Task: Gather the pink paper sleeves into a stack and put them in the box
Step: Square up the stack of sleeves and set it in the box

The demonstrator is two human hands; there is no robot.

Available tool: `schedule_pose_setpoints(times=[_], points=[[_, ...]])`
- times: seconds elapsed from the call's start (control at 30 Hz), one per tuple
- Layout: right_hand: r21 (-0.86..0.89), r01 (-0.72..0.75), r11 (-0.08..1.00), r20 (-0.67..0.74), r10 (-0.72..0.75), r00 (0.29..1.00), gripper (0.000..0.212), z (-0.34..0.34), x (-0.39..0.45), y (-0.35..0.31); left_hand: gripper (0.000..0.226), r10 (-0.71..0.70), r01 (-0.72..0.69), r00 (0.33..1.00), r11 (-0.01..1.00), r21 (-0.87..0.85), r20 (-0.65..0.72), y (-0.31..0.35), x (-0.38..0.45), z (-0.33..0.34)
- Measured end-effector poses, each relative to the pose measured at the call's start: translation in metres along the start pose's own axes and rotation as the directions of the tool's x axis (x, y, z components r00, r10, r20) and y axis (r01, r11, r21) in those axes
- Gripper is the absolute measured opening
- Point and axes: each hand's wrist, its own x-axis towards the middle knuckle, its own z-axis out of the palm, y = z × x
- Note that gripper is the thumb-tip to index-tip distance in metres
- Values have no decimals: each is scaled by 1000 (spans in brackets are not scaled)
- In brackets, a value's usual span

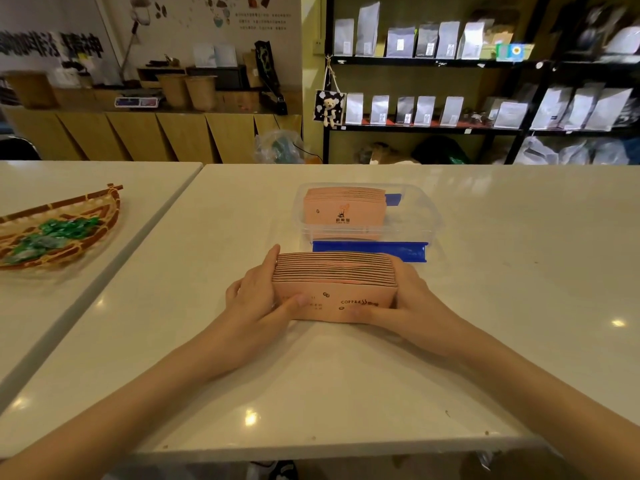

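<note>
sitting far left on the neighbouring table is a woven basket [104,206] of green sweets. on the white table [346,382], the left hand [258,299] and right hand [414,299] squeeze a stack of pink sleeves [334,284] upright between them. just behind it, a clear box [419,216] holds more sleeves [344,209].

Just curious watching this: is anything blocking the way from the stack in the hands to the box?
Nothing visible on the table between them. The stack faces the open box, already partly filled with sleeves.
</note>
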Motion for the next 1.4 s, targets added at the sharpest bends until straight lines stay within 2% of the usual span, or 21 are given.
schedule_pose_setpoints(times=[0.1, 0.17, 0.23, 0.3, 0.37, 0.4, 0.53, 0.7, 0.87, 0.97, 1.07, 1.17, 1.3, 1.4], points=[[70, -32, 997, 45, 29, 999, 66, -8, 0, -3, 71, -1, 1, 999, 1000, 6, 36, -4, 1, -7], [58, -72, 996, 68, 68, 995, 81, -15, 0, -4, 70, 29, -32, 999, 998, 58, 46, -7, 5, -14], [-11, -81, 997, 81, 81, 993, 89, -22, -1, -6, 58, 65, -72, 996, 989, 128, 60, -8, 9, -22], [-98, -60, 993, 84, 68, 994, 76, -29, -1, -10, 43, 75, -92, 993, 976, 196, 91, -5, 15, -32], [-220, -11, 975, 92, 32, 995, 49, -36, -3, -19, 41, 82, -116, 989, 951, 288, 126, -2, 22, -39], [-301, 23, 953, 93, 6, 996, 44, -40, -2, -23, 43, 79, -125, 986, 936, 330, 150, 0, 26, -42], [-578, 111, 808, 139, -36, 990, 51, -47, 5, -36, 53, 70, -172, 967, 888, 425, 246, 9, 36, -49], [-645, 143, 751, 205, -10, 979, 47, -59, 10, -47, 47, 195, -303, 944, 833, 463, 268, 15, 44, -52], [-651, 175, 738, 105, -141, 985, 43, -87, 17, -69, 41, 403, -439, 898, 786, 435, 177, 38, 62, -75], [-663, 178, 727, 14, -226, 974, 47, -104, 29, -80, 38, 450, -446, 886, 754, 482, 115, 55, 80, -91], [-652, 128, 748, -69, -227, 972, 49, -114, 46, -80, 42, 428, -396, 901, 751, 528, 66, 63, 102, -96], [-664, 78, 744, -92, -185, 978, 48, -115, 68, -70, 44, 364, -335, 929, 761, 556, 63, 60, 128, -89], [-725, 45, 687, -38, -106, 994, 56, -110, 97, -45, 46, 259, -282, 957, 723, 631, 132, 45, 154, -77], [-720, 42, 692, 0, -60, 998, 58, -108, 106, -36, 48, 202, -279, 960, 714, 642, 193, 37, 163, -68]])
